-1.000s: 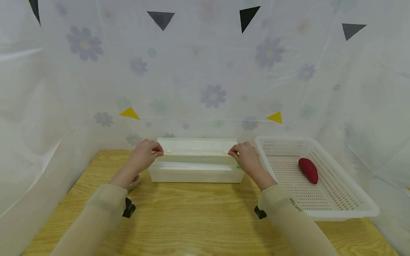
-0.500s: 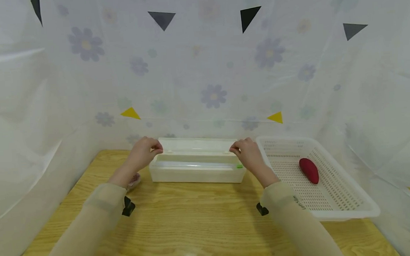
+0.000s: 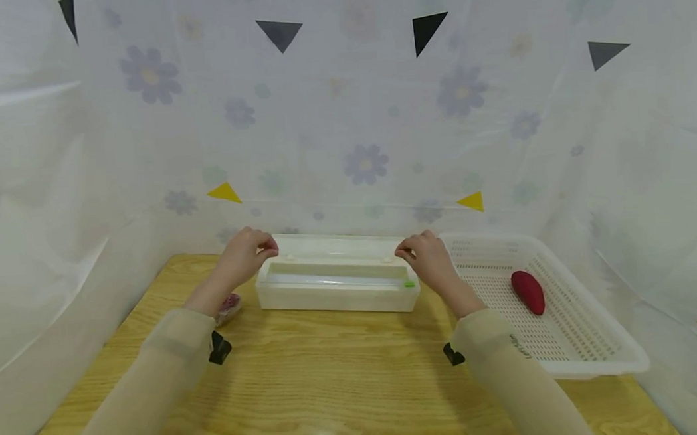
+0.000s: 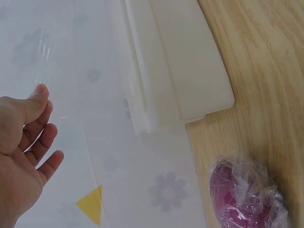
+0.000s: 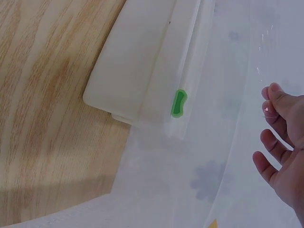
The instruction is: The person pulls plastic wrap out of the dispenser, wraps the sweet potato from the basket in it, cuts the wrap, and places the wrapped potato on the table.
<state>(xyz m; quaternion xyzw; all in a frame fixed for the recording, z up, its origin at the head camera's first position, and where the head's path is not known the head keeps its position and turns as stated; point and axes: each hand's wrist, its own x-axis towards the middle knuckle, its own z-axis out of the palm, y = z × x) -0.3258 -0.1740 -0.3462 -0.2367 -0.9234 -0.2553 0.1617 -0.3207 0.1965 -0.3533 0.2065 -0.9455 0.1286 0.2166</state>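
Note:
Clear cling film [image 4: 45, 50] is faintly visible by its glints. My left hand [image 3: 245, 254] pinches one side of it between thumb and index finger, the other fingers loosely bent. On the other side my right hand [image 3: 429, 259] pinches the film [image 5: 261, 52] too. Both hands are raised above the ends of a long cream cling film dispenser [image 3: 338, 300], whose lid [image 3: 338, 245] stands up at the back. A green slide cutter [image 3: 409, 283] sits at the right end of its bar. The film's middle is too transparent to trace.
A purple-red object in crumpled cling film [image 4: 242, 190] lies left of the dispenser, partly hidden by my left wrist in the head view. On the right stands a white perforated basket [image 3: 597, 362] holding a dark red oval object [image 3: 528, 293]. A patterned sheet [image 3: 318, 113] hangs behind the wooden table [image 3: 333, 365].
Both hands have risen slightly, and the right has shifted a little to the right. The green slide cutter, mostly covered by the right hand before, now shows fully.

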